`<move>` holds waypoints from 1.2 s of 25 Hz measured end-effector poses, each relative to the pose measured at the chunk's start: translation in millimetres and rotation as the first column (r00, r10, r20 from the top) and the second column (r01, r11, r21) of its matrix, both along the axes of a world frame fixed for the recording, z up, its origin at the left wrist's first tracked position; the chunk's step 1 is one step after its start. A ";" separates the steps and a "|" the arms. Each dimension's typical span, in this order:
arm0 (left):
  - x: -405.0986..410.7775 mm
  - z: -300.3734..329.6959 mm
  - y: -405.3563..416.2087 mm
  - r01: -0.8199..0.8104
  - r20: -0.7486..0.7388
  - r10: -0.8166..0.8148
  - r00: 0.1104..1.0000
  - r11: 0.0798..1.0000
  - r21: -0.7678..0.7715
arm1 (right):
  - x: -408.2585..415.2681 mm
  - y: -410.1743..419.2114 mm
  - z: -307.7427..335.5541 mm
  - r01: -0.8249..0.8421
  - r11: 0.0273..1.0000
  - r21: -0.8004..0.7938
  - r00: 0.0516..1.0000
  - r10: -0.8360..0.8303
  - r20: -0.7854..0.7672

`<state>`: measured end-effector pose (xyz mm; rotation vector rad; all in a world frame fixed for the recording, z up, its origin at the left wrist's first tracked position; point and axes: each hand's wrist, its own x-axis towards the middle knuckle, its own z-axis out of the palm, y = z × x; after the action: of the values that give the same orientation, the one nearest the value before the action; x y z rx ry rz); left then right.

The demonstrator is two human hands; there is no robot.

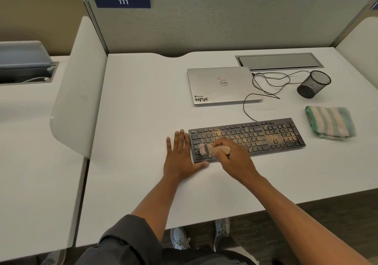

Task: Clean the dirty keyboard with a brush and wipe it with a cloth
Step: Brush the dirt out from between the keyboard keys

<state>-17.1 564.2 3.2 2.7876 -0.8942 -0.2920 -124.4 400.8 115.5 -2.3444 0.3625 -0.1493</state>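
Observation:
A black keyboard (266,136) lies on the white desk, its keys covered with tan dust, thickest toward the right. My right hand (235,160) grips the wooden handle of a small brush (212,149), whose pale bristles sit blurred on the keyboard's left end. My left hand (180,156) lies flat on the desk against the keyboard's left edge, thumb along its front corner. A folded green-and-white striped cloth (330,124) lies just right of the keyboard.
A closed silver laptop (223,84) sits behind the keyboard, with black cable (268,84) looping beside it. A black mesh pen cup (314,83) lies tipped at the right. A cable hatch (279,61) is set in the desk's back. Partitions wall in the desk.

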 end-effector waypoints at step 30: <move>-1.1 0.9 -0.8 0.007 -0.018 -0.007 1.000 1.000 -0.012 | -6.8 -8.2 -4.1 0.097 0.992 0.076 0.995 -0.096 -0.020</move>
<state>-18.2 563.4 4.2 2.7668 -0.8987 -0.3114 -131.2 392.5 111.4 -2.2544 0.4821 -0.1597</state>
